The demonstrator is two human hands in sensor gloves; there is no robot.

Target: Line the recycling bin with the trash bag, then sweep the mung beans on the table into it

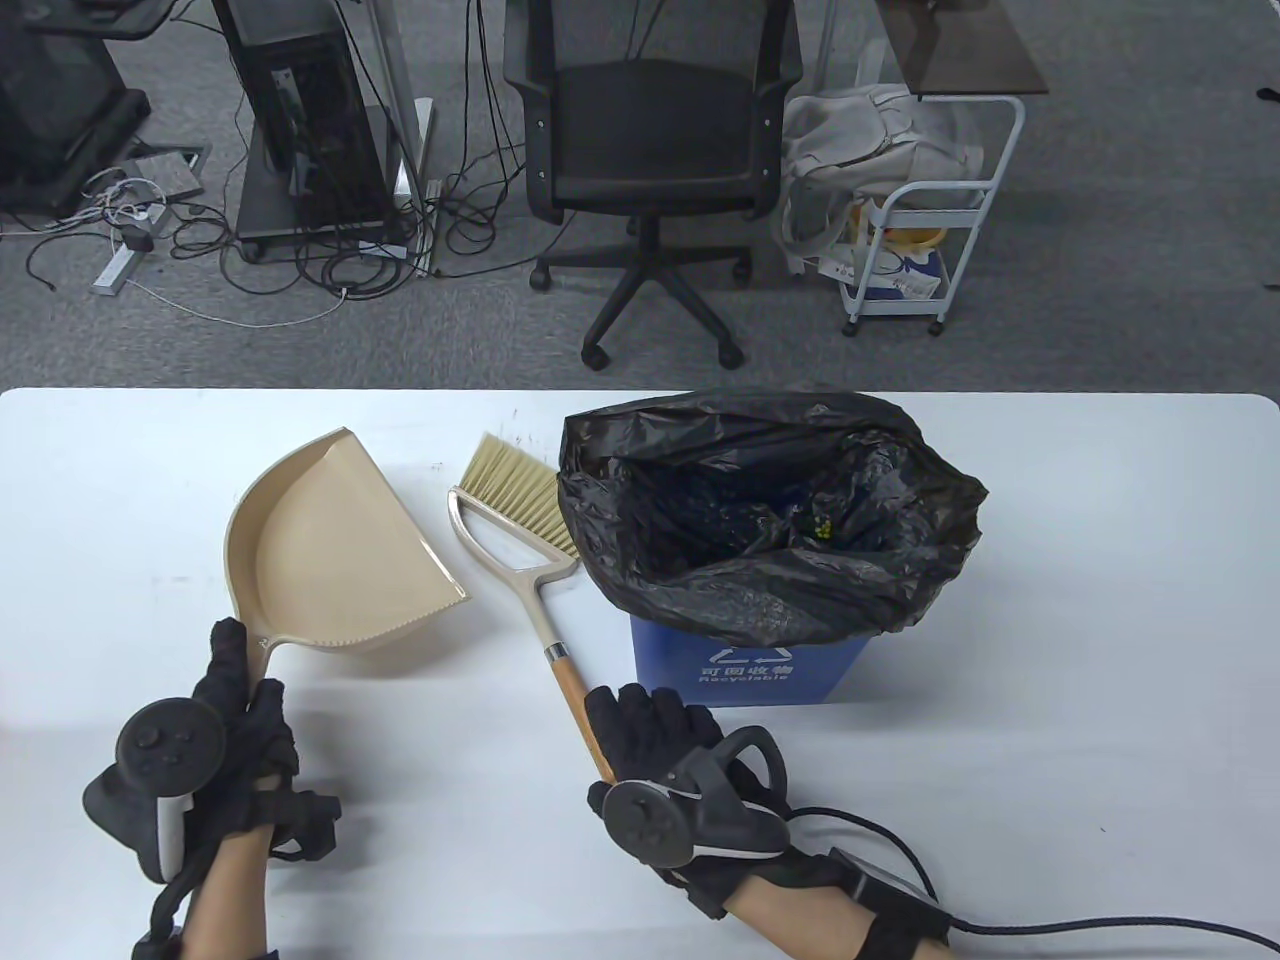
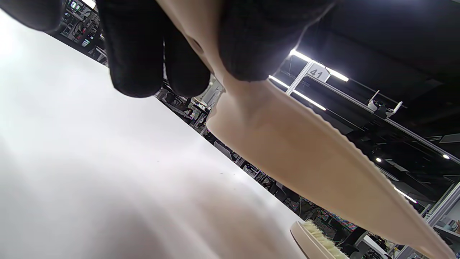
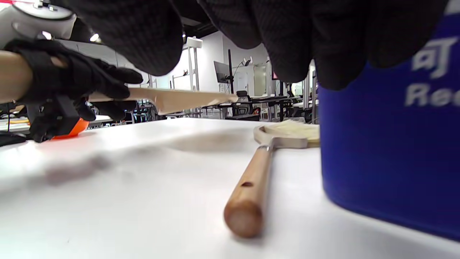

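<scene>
A beige dustpan is tilted slightly off the white table, and my left hand grips its handle. In the left wrist view the fingers curl round that handle, and the pan slopes above the tabletop. The brush lies flat on the table, its bristles beside the black trash bag that lines the blue recycling bin. A few mung beans show inside the bag. My right hand hovers over the end of the wooden brush handle and holds nothing.
The bin stands close to the right of the brush handle. Beyond the table's far edge are an office chair, a white cart and floor cables. White tabletop stretches to the right of the bin.
</scene>
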